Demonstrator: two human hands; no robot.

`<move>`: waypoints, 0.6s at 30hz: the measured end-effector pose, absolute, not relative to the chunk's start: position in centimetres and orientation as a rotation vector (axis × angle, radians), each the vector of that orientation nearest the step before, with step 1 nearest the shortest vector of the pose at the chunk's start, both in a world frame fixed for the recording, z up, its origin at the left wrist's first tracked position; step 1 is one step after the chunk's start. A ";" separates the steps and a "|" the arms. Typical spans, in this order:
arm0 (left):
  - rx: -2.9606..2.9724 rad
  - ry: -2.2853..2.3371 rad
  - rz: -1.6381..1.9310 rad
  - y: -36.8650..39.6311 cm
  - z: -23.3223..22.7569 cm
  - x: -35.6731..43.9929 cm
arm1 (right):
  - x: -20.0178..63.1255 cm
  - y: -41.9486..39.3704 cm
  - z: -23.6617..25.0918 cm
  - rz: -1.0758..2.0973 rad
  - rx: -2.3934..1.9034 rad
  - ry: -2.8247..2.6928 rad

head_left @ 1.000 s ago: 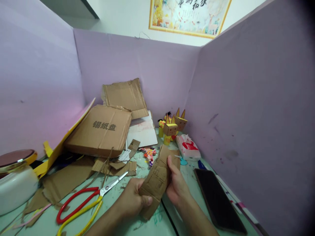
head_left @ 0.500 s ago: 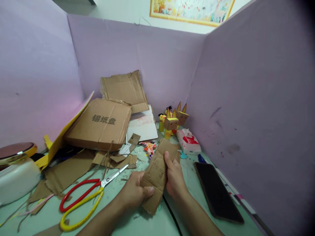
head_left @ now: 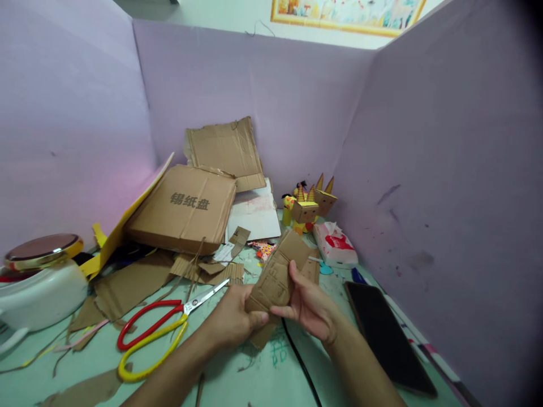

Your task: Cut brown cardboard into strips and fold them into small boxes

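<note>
A long brown cardboard strip [head_left: 278, 277] with pencil lines on it is held over the pale green table [head_left: 263, 379], tilted up to the right. My left hand [head_left: 233, 322] pinches its lower end between thumb and fingers. My right hand [head_left: 307, 302] grips its right edge, thumb on the front face. Red and yellow scissors [head_left: 161, 328] lie shut on the table just left of my left hand.
A black phone [head_left: 388, 339] lies at the right. A flat cardboard box [head_left: 184, 209], cardboard scraps [head_left: 131, 285], small paper figures [head_left: 311, 206] and a tissue pack [head_left: 337, 243] sit behind. A white appliance [head_left: 38, 282] stands at the left. Purple panels [head_left: 445, 169] wall the desk.
The strip has lifted and tilted more upright. My right hand has opened its fingers under the strip's edge. The view has shifted a little to the left.
</note>
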State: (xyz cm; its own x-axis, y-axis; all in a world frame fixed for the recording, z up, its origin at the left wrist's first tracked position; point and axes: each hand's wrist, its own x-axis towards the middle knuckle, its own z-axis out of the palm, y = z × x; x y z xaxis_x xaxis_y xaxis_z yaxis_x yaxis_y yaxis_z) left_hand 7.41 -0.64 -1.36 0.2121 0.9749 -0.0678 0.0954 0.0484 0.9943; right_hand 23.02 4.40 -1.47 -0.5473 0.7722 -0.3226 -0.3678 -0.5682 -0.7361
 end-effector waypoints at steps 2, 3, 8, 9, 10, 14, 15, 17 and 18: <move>1.241 1.146 0.949 -0.5 -1.8 7.4 | 22.9 4.8 -1.8 2.066 -0.831 -0.695; 1.188 1.145 0.938 -0.4 -2.1 7.3 | 22.9 5.0 -2.0 2.047 -0.828 -0.650; 0.933 1.073 0.847 -0.1 -3.1 6.9 | 23.0 5.7 -2.5 2.107 -0.835 -0.485; 0.888 1.070 0.822 -0.1 -3.2 6.8 | 23.0 5.8 -2.6 2.112 -0.832 -0.469; 0.848 1.072 0.793 -0.1 -3.1 6.8 | 23.0 5.8 -2.6 2.111 -0.825 -0.458; 0.759 1.046 0.661 -0.2 -3.0 6.8 | 23.0 5.7 -2.2 2.105 -0.788 -0.443; 0.763 1.023 0.641 -0.2 -3.0 6.8 | 22.9 5.7 -2.1 2.107 -0.781 -0.443; 0.798 0.979 0.639 -0.3 -3.0 6.9 | 22.9 5.5 -1.8 2.110 -0.771 -0.440; 0.831 0.967 0.660 -0.3 -3.1 7.0 | 22.9 5.4 -1.7 2.107 -0.770 -0.441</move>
State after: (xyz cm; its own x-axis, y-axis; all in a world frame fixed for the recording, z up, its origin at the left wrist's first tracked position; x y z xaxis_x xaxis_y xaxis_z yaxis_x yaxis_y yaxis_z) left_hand 6.99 -0.29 -3.08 0.4248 0.7929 -0.4369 -0.1179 0.5270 0.8416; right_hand 22.86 5.40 -1.68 -0.4680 0.8032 -0.3687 -0.5880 -0.5944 -0.5485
